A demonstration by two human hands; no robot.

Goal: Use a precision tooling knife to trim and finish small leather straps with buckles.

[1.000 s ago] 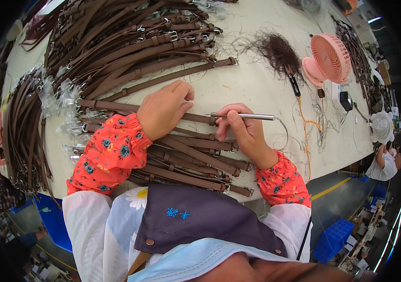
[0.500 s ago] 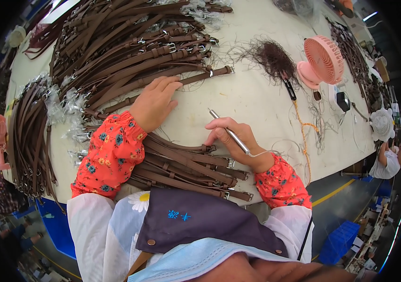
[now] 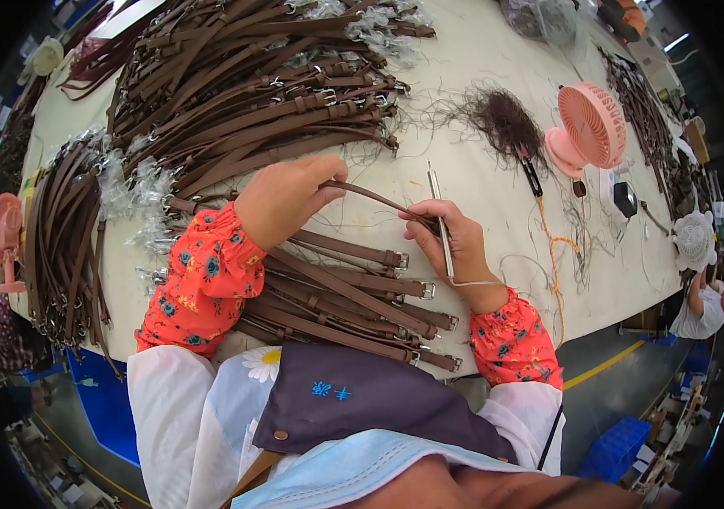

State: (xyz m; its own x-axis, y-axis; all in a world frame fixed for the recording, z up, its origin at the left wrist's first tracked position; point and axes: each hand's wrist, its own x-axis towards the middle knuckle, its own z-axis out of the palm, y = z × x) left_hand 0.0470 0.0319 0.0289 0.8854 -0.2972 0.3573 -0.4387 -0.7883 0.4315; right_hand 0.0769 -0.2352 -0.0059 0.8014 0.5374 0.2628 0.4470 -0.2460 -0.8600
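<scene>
My left hand (image 3: 292, 192) pinches a thin brown strap (image 3: 370, 194), raised above the pile. The strap runs across to my right hand (image 3: 455, 246), which grips its other part along with a slim steel pen-shaped tool (image 3: 438, 204), tip upward, with a thin wire trailing from its lower end. Beneath my hands lies a row of brown belts (image 3: 336, 314) with silver buckles, pointing rightward. Beyond them is a large heap of similar belts (image 3: 235, 110), some buckle ends wrapped in crumpled clear plastic (image 3: 120, 191).
The pale table (image 3: 633, 280) also holds a pink fan (image 3: 591, 123), tangled dark threads (image 3: 502, 119), an orange cord (image 3: 553, 242) and a white fan (image 3: 693, 237). Another pink fan (image 3: 6, 246) is at left. A person (image 3: 697, 310) works at right; blue crates (image 3: 612, 445) stand below.
My left hand moved from resting among the far belts to holding up a strap. My right hand rose, tilted the tool more upright and took hold of the same strap.
</scene>
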